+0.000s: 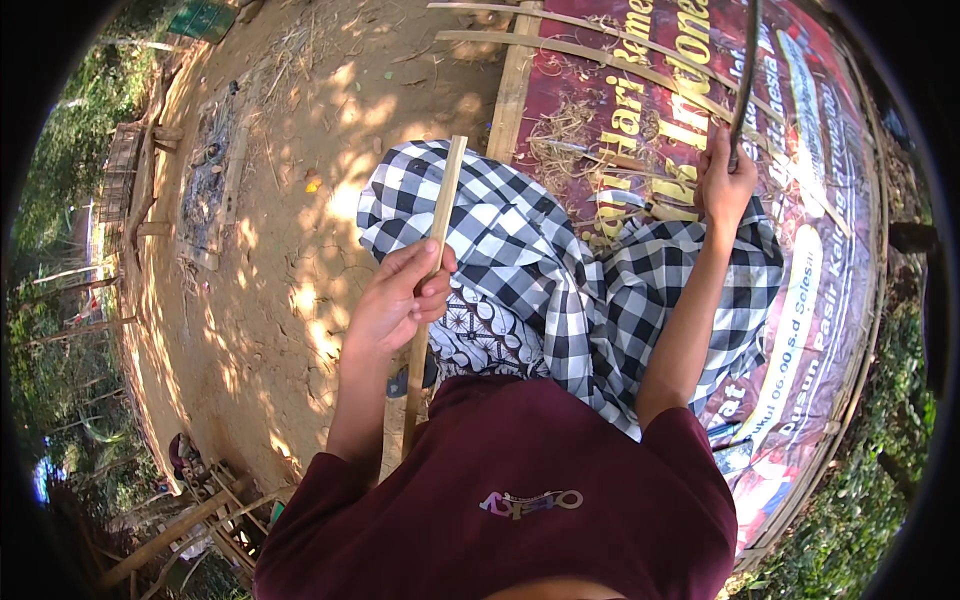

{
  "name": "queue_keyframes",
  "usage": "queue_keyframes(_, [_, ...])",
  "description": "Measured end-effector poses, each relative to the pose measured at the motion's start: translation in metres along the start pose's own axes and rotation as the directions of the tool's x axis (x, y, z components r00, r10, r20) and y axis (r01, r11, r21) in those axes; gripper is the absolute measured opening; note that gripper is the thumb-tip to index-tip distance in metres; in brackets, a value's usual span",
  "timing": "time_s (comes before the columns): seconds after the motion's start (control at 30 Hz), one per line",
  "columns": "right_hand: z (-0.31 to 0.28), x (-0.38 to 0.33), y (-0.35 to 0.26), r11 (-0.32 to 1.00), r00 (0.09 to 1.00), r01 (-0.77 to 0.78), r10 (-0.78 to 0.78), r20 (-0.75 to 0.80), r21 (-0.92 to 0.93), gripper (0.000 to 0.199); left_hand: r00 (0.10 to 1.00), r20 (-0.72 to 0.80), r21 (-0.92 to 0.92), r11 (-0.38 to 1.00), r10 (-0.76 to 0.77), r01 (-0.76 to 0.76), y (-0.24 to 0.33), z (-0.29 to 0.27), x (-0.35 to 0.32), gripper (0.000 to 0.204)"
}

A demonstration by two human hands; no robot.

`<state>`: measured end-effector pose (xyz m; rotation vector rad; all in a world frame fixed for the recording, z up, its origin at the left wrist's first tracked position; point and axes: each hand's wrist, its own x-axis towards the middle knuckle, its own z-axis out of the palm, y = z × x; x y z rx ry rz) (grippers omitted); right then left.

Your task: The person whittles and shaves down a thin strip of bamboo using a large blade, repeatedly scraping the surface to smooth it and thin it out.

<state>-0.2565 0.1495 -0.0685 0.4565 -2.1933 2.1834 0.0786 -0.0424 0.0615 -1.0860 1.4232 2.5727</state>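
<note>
My left hand (400,292) is closed round a long, narrow bamboo strip (447,200). The strip stands at a slant in front of my left thigh, and its lower end runs down beside my shirt. In my right hand (725,180) is a long, dark, slightly curved tool (746,85), thin like a blade seen edge-on; it points away from me past the upper edge. The two hands are well apart. A black-and-white checked cloth (540,230) covers my lap between them.
Under my right side lies a printed red banner (790,330) on a platform with a wooden edge (512,95). Bamboo strips (610,57), shavings (560,140) and a small pale-bladed knife (620,199) rest on it. Bare earth (270,330) and an ash-filled fire pit (208,170) are on the left.
</note>
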Motion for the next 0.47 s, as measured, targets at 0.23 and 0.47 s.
queue_keyframes(0.23, [0.037, -0.037, -0.037, 0.985, 0.96, 0.152, -0.128, 0.25, -0.079, 0.037, 0.999, -0.01, 0.079, 0.996, 0.046, -0.045, -0.019, 0.036, 0.038, 0.029])
queue_keyframes(0.47, [0.077, -0.069, -0.061, 0.958, 0.828, 0.284, -0.266, 0.493, 0.04, 0.036, 0.989, 0.141, -0.01, 0.999, 0.035, -0.034, -0.015, 0.03, 0.041, 0.039])
